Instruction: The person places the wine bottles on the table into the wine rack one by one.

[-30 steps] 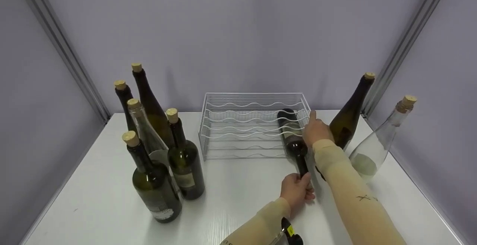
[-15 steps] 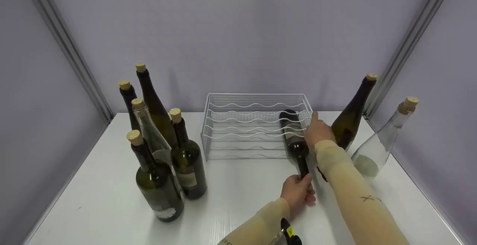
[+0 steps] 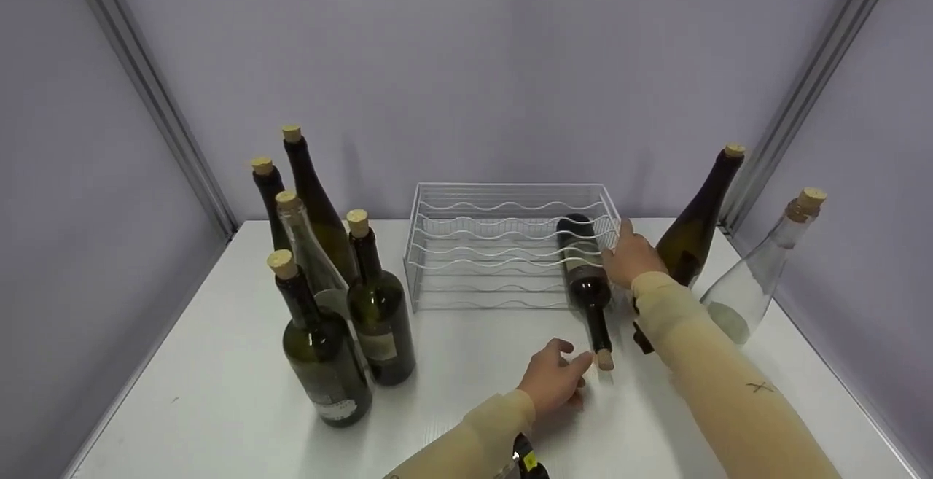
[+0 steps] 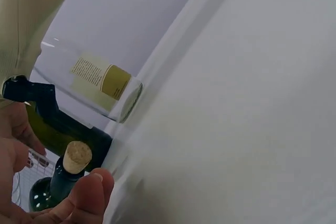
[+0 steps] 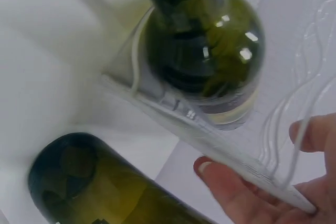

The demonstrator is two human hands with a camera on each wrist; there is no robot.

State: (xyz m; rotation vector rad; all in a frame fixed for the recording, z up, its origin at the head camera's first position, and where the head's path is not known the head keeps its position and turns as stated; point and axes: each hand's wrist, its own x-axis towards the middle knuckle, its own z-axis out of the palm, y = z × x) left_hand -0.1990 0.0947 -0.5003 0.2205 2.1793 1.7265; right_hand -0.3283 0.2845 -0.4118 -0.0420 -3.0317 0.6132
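Note:
A dark green wine bottle lies in the rightmost place of the white wire wine rack. Its neck and cork stick out over the front toward me. Just left of that cork is my left hand, apart from the bottle, with loosely bent fingers that hold nothing. The cork also shows beyond the fingertips in the left wrist view. My right hand grips the rack's right side; in the right wrist view, thumb and fingers straddle its side edge.
Several corked bottles stand at the left, among them a dark one and a clear one. On the right, a brown-green bottle and a clear bottle stand beside my right forearm. Pale panels surround the white table.
My left hand has let go of the bottle's neck and drawn back leftward, uncovering the cork. The right hand stays at the rack's side. The head view has shifted slightly.

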